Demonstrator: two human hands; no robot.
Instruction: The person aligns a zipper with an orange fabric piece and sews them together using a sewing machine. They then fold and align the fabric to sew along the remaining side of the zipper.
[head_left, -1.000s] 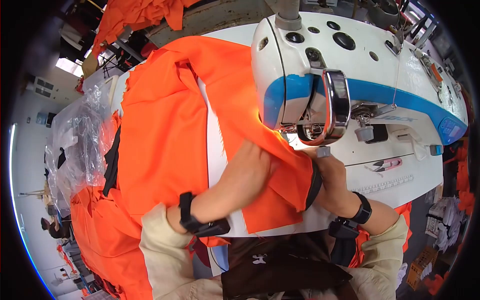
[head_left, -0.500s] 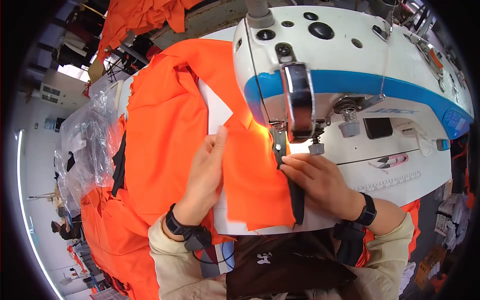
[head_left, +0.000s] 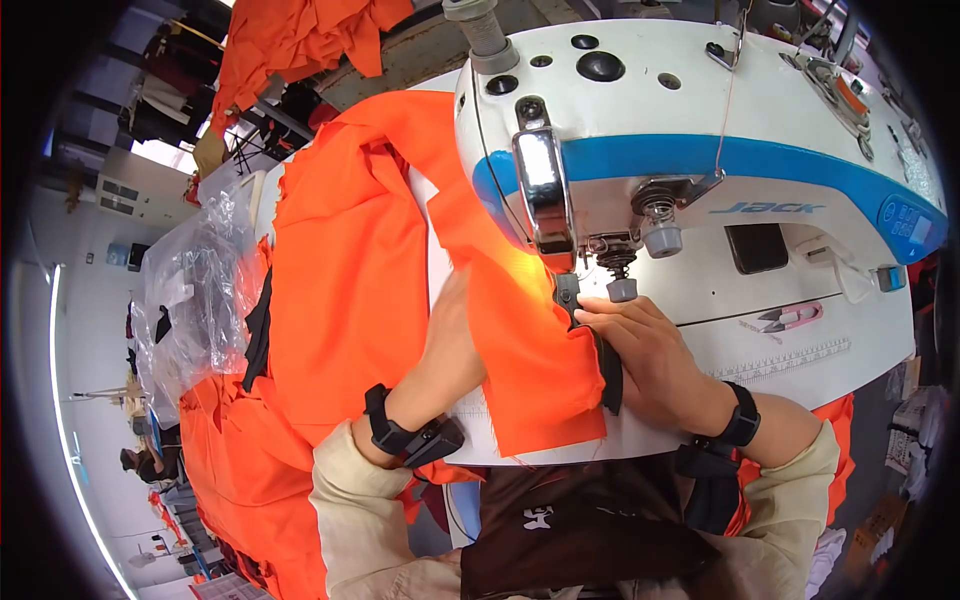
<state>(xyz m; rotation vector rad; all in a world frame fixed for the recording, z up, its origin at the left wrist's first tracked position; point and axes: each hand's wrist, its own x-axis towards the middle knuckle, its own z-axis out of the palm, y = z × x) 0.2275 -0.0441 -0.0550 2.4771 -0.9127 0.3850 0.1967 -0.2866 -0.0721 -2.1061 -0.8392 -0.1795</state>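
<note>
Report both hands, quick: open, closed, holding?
Left hand: fingers hidden by the orange fabric; open or closed, cannot tell.
Right hand: fingertips on the black strip; pinching or pressing, cannot tell.

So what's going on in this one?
A person sits at a sewing machine, with an orange cloth piece and a dark strip along its edge set at the needle area. The right hand has its fingertips at the strip. The left hand is at the cloth's left edge, fingers hidden, so its grip can't be told. Snips and a clear ruler lie off to the right.
</note>
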